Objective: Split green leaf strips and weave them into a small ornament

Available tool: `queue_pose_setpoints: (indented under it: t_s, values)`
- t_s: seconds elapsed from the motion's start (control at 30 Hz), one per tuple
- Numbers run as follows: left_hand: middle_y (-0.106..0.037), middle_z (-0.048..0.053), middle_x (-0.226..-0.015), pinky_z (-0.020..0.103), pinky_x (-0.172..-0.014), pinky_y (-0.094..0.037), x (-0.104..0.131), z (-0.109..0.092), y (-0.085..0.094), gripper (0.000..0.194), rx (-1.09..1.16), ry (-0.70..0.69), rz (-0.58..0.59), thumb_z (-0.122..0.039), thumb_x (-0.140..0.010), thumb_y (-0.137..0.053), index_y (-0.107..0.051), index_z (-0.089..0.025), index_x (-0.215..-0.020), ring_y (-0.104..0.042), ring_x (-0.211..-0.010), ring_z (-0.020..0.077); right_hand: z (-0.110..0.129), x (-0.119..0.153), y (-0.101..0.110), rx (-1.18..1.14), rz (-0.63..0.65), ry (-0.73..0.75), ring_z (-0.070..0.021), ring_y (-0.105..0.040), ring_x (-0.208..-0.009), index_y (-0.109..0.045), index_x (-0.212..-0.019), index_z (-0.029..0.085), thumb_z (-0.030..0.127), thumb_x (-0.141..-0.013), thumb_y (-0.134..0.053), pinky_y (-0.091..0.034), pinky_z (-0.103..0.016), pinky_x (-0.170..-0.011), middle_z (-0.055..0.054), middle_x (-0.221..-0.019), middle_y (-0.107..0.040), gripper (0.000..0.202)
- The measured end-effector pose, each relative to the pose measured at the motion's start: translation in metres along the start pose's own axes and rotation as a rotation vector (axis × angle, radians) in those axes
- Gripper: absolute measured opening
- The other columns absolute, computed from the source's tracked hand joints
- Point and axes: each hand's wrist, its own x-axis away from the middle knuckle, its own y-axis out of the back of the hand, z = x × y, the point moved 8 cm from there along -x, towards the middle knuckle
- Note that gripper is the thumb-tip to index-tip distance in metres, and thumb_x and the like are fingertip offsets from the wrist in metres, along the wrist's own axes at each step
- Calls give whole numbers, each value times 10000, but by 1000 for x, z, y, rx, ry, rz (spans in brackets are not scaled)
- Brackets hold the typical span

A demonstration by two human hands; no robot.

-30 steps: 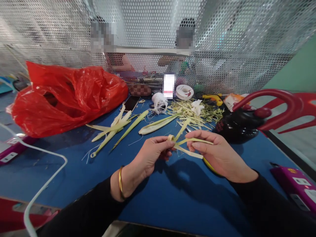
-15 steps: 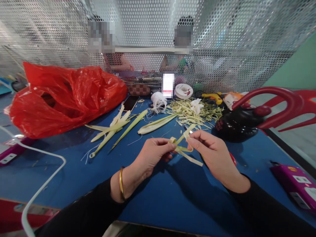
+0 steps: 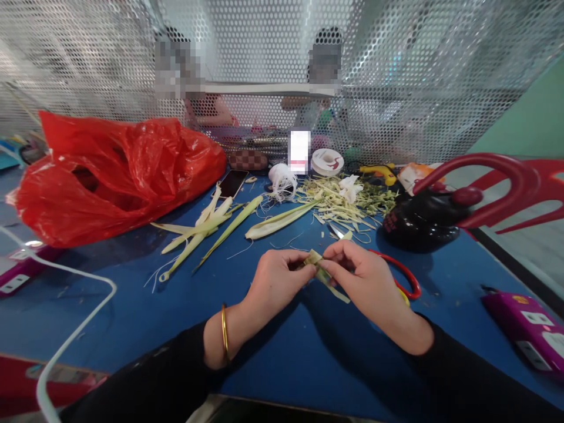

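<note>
Over the blue table, both hands pinch a pale green folded leaf strip (image 3: 315, 257). My left hand (image 3: 275, 282) grips it between thumb and fingers, a gold bangle on its wrist. From the other side my right hand (image 3: 365, 282) holds the same strip close to the left fingertips, and loose ends hang below. Part of the fold is hidden by the fingers. Scissors with red and yellow handles (image 3: 412, 282) lie partly under my right hand. Just beyond the hands lies a long pale leaf (image 3: 282, 222), with several more leaves (image 3: 200, 229) to the left.
A red plastic bag (image 3: 127, 176) fills the back left, near a phone (image 3: 232, 184). White thread (image 3: 282, 181), a spool (image 3: 327, 162) and leaf scraps (image 3: 343, 200) lie behind. On the right are a black pot (image 3: 423, 223) and a purple power strip (image 3: 526, 329). A white cable (image 3: 83, 320) crosses the left.
My right hand has moved left, bringing its fingertips up against my left hand's. The spread strip ends are now drawn together, and more of the scissors' red handle shows.
</note>
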Motion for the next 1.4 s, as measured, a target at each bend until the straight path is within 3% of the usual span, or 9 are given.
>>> queue_pose_setpoints:
  t_s: [0.17,0.3,0.4,0.57,0.73,0.93,1.1,1.23,1.4]
  values:
    - [-710,0,-752,209,-590,-384,2,-4,-3,214,-76,-62,19,-263,-787,-560,-756,-194,-837,-570,-667,127,4,2,-4,-59,22,91,-152,-640,-700,-530,-1113,214,263,-917,-502,-508,-281,-664,-18,-848,-648,204]
    - [-652,-15,-660,205,-567,-342,6,-13,-6,205,-254,-148,24,-219,-786,-537,-737,-176,-770,-557,-639,115,16,3,2,193,-34,215,-158,-569,-696,-637,-907,201,257,-886,-568,-443,-284,-642,-17,-771,-606,91]
    - [-579,-24,-592,207,-532,-293,8,-18,-10,215,-354,-180,58,-211,-791,-523,-711,-156,-704,-504,-584,99,20,4,5,205,-49,245,-132,-511,-638,-617,-751,194,200,-853,-596,-402,-259,-585,6,-704,-536,105]
    - [-474,-41,-528,210,-518,-251,8,-20,-16,201,-401,-190,127,-184,-762,-518,-644,-152,-610,-417,-534,81,21,3,5,182,-38,200,-111,-472,-580,-544,-738,193,191,-867,-554,-377,-241,-542,32,-648,-500,129]
    - [-484,-41,-545,224,-542,-253,14,-21,-31,176,-479,-289,302,-165,-743,-546,-602,-157,-577,-409,-541,82,12,1,10,-29,-74,80,-98,-507,-535,-505,-795,204,281,-918,-515,-422,-226,-527,47,-629,-522,146]
    - [-480,-51,-560,211,-516,-281,11,-14,-25,159,-242,-88,315,-238,-788,-546,-640,-173,-678,-420,-537,87,9,0,20,-241,-198,55,-107,-617,-560,-514,-828,201,258,-914,-529,-507,-229,-586,31,-655,-622,104]
    - [-562,-25,-636,200,-498,-333,11,-4,-30,191,87,127,386,-318,-793,-577,-616,-160,-693,-486,-526,82,7,-2,20,-242,-195,33,-129,-655,-632,-538,-850,195,281,-913,-529,-546,-249,-628,-14,-734,-687,107]
    - [-600,-1,-645,202,-476,-308,8,1,-28,340,163,165,372,-463,-793,-593,-635,-144,-681,-443,-488,67,11,1,18,-229,-172,75,-137,-666,-666,-534,-867,196,281,-923,-523,-550,-253,-650,-17,-743,-688,102]
    - [-550,-20,-553,205,-444,-265,9,4,-30,282,137,205,372,-391,-739,-641,-706,-117,-738,-380,-448,59,18,5,9,-239,-68,149,-139,-673,-727,-516,-892,208,271,-951,-487,-539,-241,-663,-11,-771,-680,91]
